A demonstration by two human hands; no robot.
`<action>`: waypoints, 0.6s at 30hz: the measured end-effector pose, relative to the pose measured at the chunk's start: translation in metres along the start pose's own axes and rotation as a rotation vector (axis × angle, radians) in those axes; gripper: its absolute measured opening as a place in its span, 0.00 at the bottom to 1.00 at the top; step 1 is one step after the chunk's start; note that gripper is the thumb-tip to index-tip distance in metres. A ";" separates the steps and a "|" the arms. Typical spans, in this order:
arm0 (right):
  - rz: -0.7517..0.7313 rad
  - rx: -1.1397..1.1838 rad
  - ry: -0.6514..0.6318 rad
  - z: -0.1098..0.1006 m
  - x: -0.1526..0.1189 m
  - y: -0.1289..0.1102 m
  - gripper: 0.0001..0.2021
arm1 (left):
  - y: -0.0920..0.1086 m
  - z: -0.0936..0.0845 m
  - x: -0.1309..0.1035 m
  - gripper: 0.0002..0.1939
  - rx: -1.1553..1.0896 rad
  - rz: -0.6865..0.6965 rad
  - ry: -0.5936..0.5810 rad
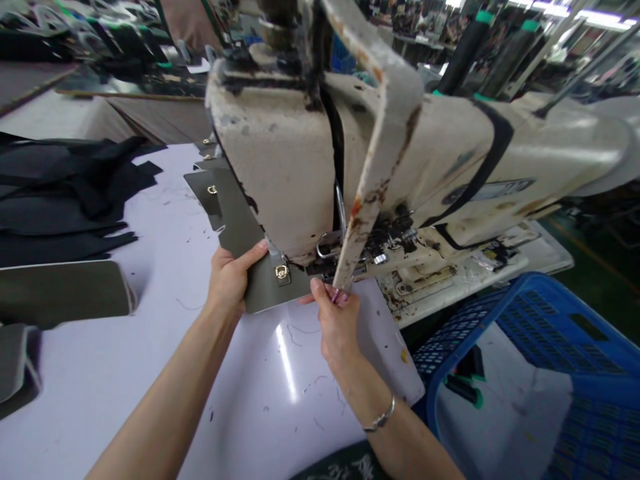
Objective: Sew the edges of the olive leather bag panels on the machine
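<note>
An olive-grey flat panel (pixel 235 217) with brass-coloured metal fittings lies on the white tabletop, its right end under the head of a sewing machine (pixel 280 167). My left hand (pixel 230 277) grips the panel's near-left edge, thumb on top and fingers underneath. One square brass fitting (pixel 281 272) sits on the panel between my hands. Near the presser foot (pixel 325 267), my right hand (pixel 340 317) is closed at the panel's near edge, thumb and index finger together. A small pink item shows at its fingers, too small to name. The needle point is hidden.
Black fabric strips (pixel 60 193) are piled at the left, above more olive panels (pixel 65 293). A blue plastic basket (pixel 530 287) holding thread spools (pixel 465 390) stands at the right. A rusty metal bar (pixel 373 180) slants down before the machine. Loose threads litter the tabletop (pixel 260 413).
</note>
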State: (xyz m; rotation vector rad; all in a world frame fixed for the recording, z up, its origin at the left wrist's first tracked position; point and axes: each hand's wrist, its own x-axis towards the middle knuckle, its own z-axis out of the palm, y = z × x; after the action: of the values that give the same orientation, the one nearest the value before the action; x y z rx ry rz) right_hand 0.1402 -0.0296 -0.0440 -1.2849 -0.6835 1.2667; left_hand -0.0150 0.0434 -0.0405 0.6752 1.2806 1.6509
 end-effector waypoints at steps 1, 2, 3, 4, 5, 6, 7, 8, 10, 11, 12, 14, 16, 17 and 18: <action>-0.001 0.007 0.014 0.001 0.000 0.000 0.21 | 0.001 0.002 0.001 0.30 0.002 0.008 -0.005; 0.000 0.015 0.021 0.002 -0.001 0.000 0.21 | 0.001 0.003 0.001 0.31 0.002 0.016 -0.013; 0.003 0.022 0.024 0.003 -0.001 0.000 0.21 | 0.002 0.004 0.001 0.31 0.001 0.025 -0.019; 0.005 0.030 0.026 0.003 -0.001 -0.001 0.21 | 0.002 0.004 0.001 0.31 0.002 0.030 -0.025; 0.006 0.037 0.027 0.004 -0.001 -0.001 0.21 | 0.002 0.004 0.001 0.31 0.005 0.032 -0.026; 0.009 0.043 0.026 0.004 -0.001 -0.001 0.21 | 0.002 0.003 0.001 0.31 0.011 0.030 -0.026; 0.012 0.048 0.025 0.004 0.000 -0.002 0.21 | 0.002 0.002 0.001 0.31 0.017 0.022 -0.027; 0.016 0.051 0.025 0.004 0.000 -0.002 0.21 | 0.001 0.001 0.002 0.31 0.022 0.007 -0.036; 0.023 0.049 0.021 0.005 0.000 -0.003 0.21 | 0.000 -0.002 0.003 0.31 0.030 -0.043 -0.071; 0.025 0.045 0.020 0.005 0.000 -0.003 0.21 | -0.001 -0.004 0.004 0.31 0.036 -0.078 -0.092; 0.025 0.040 0.023 0.005 0.000 -0.003 0.21 | -0.001 -0.005 0.004 0.31 0.042 -0.112 -0.111; 0.022 0.033 0.032 0.005 0.000 -0.003 0.21 | -0.002 -0.006 0.005 0.30 0.056 -0.157 -0.127; 0.012 0.032 0.041 0.005 -0.001 -0.002 0.21 | -0.002 -0.005 0.004 0.29 0.059 -0.156 -0.121; 0.004 0.029 0.042 0.005 -0.001 -0.001 0.21 | -0.001 -0.004 0.002 0.28 0.055 -0.145 -0.116; -0.003 0.024 0.039 0.004 -0.001 -0.001 0.21 | 0.000 -0.002 0.001 0.28 0.051 -0.132 -0.109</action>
State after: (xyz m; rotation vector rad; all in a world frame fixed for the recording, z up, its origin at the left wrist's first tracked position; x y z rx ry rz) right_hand 0.1364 -0.0286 -0.0419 -1.2853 -0.6403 1.2407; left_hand -0.0175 0.0436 -0.0415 0.6865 1.2652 1.4598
